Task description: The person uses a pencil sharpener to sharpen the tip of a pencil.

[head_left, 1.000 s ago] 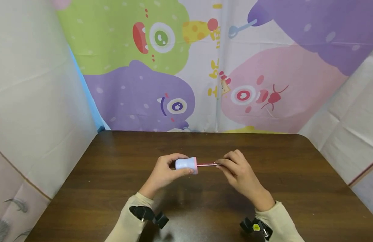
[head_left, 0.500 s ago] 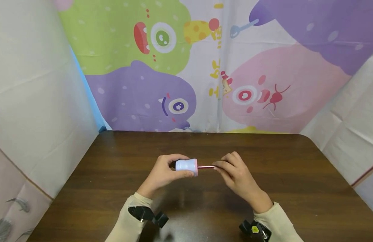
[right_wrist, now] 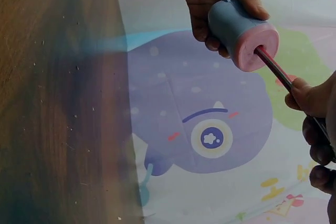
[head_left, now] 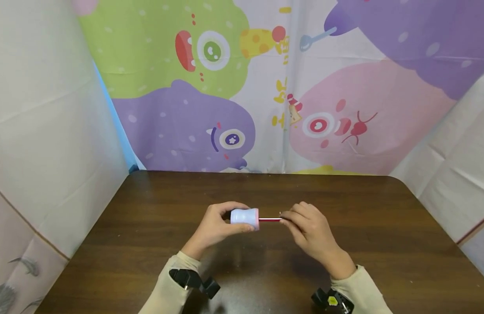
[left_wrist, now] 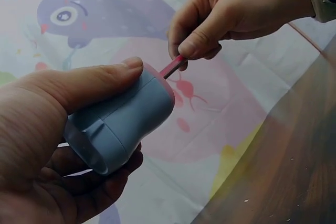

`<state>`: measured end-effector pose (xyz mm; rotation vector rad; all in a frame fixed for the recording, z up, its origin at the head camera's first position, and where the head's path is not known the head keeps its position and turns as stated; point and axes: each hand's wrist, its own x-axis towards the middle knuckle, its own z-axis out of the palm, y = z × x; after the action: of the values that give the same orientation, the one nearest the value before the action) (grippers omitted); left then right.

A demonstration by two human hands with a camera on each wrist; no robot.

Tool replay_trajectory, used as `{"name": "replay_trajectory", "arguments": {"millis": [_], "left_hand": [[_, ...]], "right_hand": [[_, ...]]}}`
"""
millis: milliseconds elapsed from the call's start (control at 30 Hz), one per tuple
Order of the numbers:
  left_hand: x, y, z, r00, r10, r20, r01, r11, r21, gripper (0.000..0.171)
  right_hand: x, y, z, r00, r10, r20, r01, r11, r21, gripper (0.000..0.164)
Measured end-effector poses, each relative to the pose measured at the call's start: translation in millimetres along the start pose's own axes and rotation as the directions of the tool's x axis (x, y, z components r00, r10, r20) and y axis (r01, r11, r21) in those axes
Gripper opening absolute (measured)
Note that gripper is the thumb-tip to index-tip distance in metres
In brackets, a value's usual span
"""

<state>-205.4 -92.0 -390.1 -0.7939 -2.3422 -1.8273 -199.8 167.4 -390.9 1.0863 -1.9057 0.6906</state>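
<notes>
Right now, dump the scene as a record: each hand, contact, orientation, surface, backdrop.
left hand: grips blue-and-pink cylinder, apparently a pencil sharpener
right hand: pinches red pencil-like stick
contact: stick enters hole in cylinder's pink end; tip hidden
orientation: cylinder on its side, stick roughly in line with it
surface: dark wooden table, beneath both hands
backdrop: cartoon-print sheet behind table

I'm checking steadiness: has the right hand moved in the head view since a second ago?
Yes, slightly: the right hand sits lower, farther from the table's far edge.

pencil (head_left: 270,219): in sharpener (head_left: 245,216), extending right | table (head_left: 128,226): below both | curtain (head_left: 187,113): behind table
</notes>
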Motion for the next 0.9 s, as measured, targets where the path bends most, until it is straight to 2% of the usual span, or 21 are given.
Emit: {"name": "replay_trajectory", "arguments": {"millis": [133,267,333,433,500,600,700,800,900], "left_hand": [[-0.6,1.5,0.2,1.000,-0.007,-0.001,0.007,1.000,-0.011,0.038],[-0.3,1.1,1.3,1.000,0.013,0.000,-0.013,1.000,-0.009,0.038],[-0.2,0.1,2.6,1.000,0.023,0.004,-0.023,1.000,-0.005,0.038],[-0.4,-0.7,4.9,1.000,0.030,0.010,-0.030,1.000,0.003,0.038],[-0.6,-1.5,6.2,0.999,0.029,0.013,-0.029,1.000,0.006,0.038],[-0.4,-1.3,7.3,1.000,0.028,0.014,-0.028,1.000,0.011,0.039],[0.0,-2.3,8.8,0.999,0.029,0.018,-0.029,0.999,0.024,0.040],[0.3,-4.6,10.6,0.999,0.038,0.032,-0.039,0.998,0.048,0.041],[0.7,-7.9,13.3,0.998,0.047,0.045,-0.050,0.996,0.069,0.042]], "right_hand": [[-1.5,-2.0,0.3,0.999,0.040,0.003,-0.040,0.999,0.003,0.036],[-3.7,-4.0,-0.3,0.995,0.097,0.015,-0.098,0.994,0.042,0.035],[-4.4,-5.0,-1.9,0.991,0.133,0.034,-0.135,0.989,0.056,0.027],[-4.2,-7.3,-5.8,0.972,0.218,0.083,-0.224,0.971,0.078,0.007],[-3.6,-9.0,-8.4,0.950,0.288,0.124,-0.300,0.950,0.089,0.009],[-1.2,-11.6,-11.9,0.893,0.405,0.198,-0.431,0.896,0.112,0.013],[1.6,-12.6,-15.0,0.820,0.499,0.279,-0.546,0.829,0.123,0.011],[4.5,-12.2,-18.4,0.724,0.577,0.378,-0.659,0.739,0.136,0.010],[6.8,-9.8,-21.9,0.624,0.621,0.474,-0.756,0.633,0.165,0.012]]}}
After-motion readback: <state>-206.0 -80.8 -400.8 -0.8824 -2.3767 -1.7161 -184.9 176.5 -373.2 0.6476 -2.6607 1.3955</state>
